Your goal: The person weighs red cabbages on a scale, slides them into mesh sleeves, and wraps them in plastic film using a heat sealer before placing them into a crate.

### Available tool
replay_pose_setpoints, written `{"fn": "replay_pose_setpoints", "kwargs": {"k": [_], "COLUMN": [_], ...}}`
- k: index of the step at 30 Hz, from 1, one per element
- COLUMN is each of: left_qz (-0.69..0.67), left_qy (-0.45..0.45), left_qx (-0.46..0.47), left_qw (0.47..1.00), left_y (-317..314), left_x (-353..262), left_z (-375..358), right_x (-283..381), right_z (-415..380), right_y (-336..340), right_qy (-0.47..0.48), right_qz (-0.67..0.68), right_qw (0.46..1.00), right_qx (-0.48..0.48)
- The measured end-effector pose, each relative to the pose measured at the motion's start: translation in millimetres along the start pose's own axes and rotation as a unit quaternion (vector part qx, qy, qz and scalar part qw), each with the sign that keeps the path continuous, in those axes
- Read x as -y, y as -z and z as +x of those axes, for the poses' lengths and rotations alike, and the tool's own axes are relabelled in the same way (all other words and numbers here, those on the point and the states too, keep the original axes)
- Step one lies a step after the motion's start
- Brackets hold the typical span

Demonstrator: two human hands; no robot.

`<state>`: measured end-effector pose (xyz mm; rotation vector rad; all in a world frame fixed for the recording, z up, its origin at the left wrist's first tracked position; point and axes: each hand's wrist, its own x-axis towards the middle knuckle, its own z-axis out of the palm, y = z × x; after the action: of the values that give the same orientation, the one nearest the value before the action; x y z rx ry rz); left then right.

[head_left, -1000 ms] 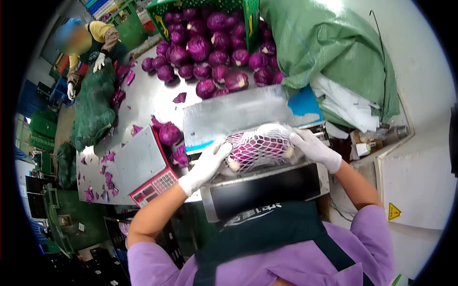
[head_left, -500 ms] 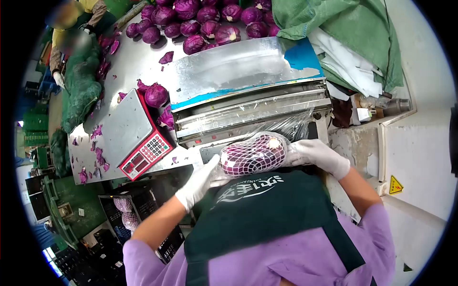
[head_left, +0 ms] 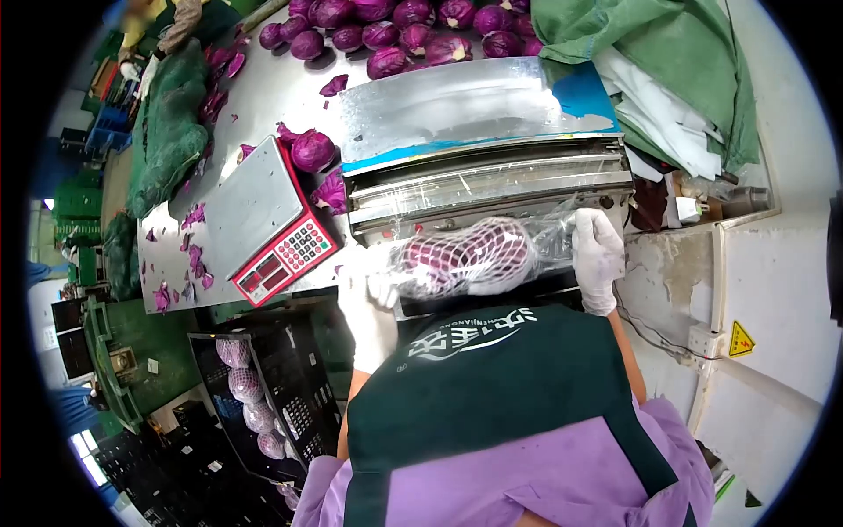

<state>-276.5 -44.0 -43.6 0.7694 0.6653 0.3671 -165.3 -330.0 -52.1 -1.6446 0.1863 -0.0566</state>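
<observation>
Purple cabbage in a white foam net (head_left: 470, 253) lies lengthwise in front of the wrapping machine (head_left: 483, 176), with clear plastic film (head_left: 553, 239) around it. At the film's right end, my gloved right hand (head_left: 599, 255) has its fingers bent and pinches the film. My gloved left hand (head_left: 367, 303) grips the film at the other end, left of the cabbage, fingers curled. Both hands are apart from the net itself. Glare on the film blurs the cabbage's outline.
A red digital scale (head_left: 281, 250) stands left of the machine, beside a loose cabbage (head_left: 313, 151). More cabbages (head_left: 413, 39) are piled at the back. A black crate (head_left: 299, 386) holds netted cabbages at lower left. Green sacking (head_left: 650, 35) lies at upper right. Another person's sleeve (head_left: 182, 25) shows at upper left.
Both hands have gone from the netted cabbage's sides to the film ends, drawing the film out sideways. The view has shifted, showing more of the black crate.
</observation>
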Motion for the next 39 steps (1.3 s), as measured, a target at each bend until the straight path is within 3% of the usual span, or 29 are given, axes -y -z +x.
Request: {"fn": "replay_pose_setpoints", "kwargs": {"k": [3,4,6,7,8,9,11,12,13,14,16,17,18,20,22,24,25,26,27,28,30,31,32,33,34,35,36,37,39], "left_qz": [-0.034,-0.017,0.000,-0.005,0.043,0.040,0.257,0.361,0.403,0.293,0.232,0.227,0.261,0.221,0.306,0.242,0.206,0.170,0.152,0.109,0.096,0.109,-0.005,-0.064,-0.121,-0.092,-0.098,-0.183,-0.254], "left_qy": [0.054,0.055,0.118,0.162,0.142,0.140,-0.057,-0.154,-0.180,-0.137,-0.095,-0.021,0.012,0.004,0.003,0.171,0.216,0.261,0.250,0.215,0.234,0.210,0.261,0.250,0.237,0.194,0.186,0.074,-0.043], "left_qx": [-0.124,-0.071,-0.125,-0.109,-0.215,-0.216,-0.126,-0.082,-0.071,-0.046,-0.022,0.001,0.151,0.365,0.421,0.481,0.509,0.540,0.547,0.532,0.530,0.485,0.414,0.331,0.247,0.164,0.116,0.058,-0.010], "left_qw": [0.990,0.996,0.985,0.981,0.965,0.965,0.957,0.916,0.895,0.945,0.968,0.974,0.954,0.904,0.854,0.825,0.807,0.782,0.784,0.812,0.809,0.842,0.872,0.908,0.932,0.963,0.971,0.979,0.966], "left_y": [45,69,102,119,108,106,115,120,126,96,95,59,53,43,58,60,71,82,96,110,137,155,161,182,203,208,253,298,301], "left_x": [-18,-16,-2,9,19,31,61,71,76,55,47,12,-7,-22,-9,-53,-57,-57,-51,-43,-45,-39,-59,-56,-55,-94,-89,-66,-159], "left_z": [0,0,17,33,44,56,87,101,111,91,91,58,50,34,35,13,12,12,14,10,10,6,-15,-24,-32,-52,-45,-32,-54], "right_x": [-5,-18,-33,-32,-36,-44,-48,-49,-53,-50,-41,-24,-4,16,66,80,108,110,115,121,141,155,162,159,155,153,151,134,121], "right_z": [-14,-15,-12,-9,-5,-1,-2,-8,-8,-4,5,3,-1,-7,-24,-49,-64,-80,-90,-99,-115,-122,-128,-132,-132,-138,-144,-136,-134], "right_y": [5,10,-2,-10,-22,-34,-73,-94,-106,-112,-121,-126,-129,-144,-162,-179,-187,-194,-201,-208,-221,-227,-234,-242,-250,-259,-266,-272,-286], "right_qy": [-0.036,-0.069,-0.022,0.005,0.029,0.091,0.162,0.161,-0.038,-0.029,-0.009,-0.032,-0.056,-0.041,-0.142,-0.056,0.024,0.160,0.202,0.243,0.244,0.229,0.211,0.062,0.100,0.052,0.002,0.002,-0.056], "right_qz": [-0.054,-0.055,-0.119,-0.165,-0.187,-0.203,-0.173,-0.126,-0.014,-0.011,-0.023,-0.020,-0.021,0.011,-0.113,-0.148,-0.266,-0.222,-0.239,-0.256,-0.235,-0.188,-0.141,-0.070,-0.110,-0.142,-0.173,-0.135,-0.117], "right_qw": [0.997,0.995,0.991,0.983,0.978,0.966,0.944,0.936,0.945,0.939,0.886,0.856,0.821,0.733,0.693,0.685,0.649,0.631,0.612,0.593,0.577,0.562,0.544,0.552,0.584,0.654,0.717,0.740,0.764], "right_qx": [0.033,0.048,0.051,0.079,0.092,0.130,0.229,0.287,0.325,0.343,0.464,0.515,0.568,0.679,0.698,0.711,0.712,0.726,0.726,0.723,0.743,0.772,0.799,0.829,0.798,0.741,0.675,0.659,0.632]}}
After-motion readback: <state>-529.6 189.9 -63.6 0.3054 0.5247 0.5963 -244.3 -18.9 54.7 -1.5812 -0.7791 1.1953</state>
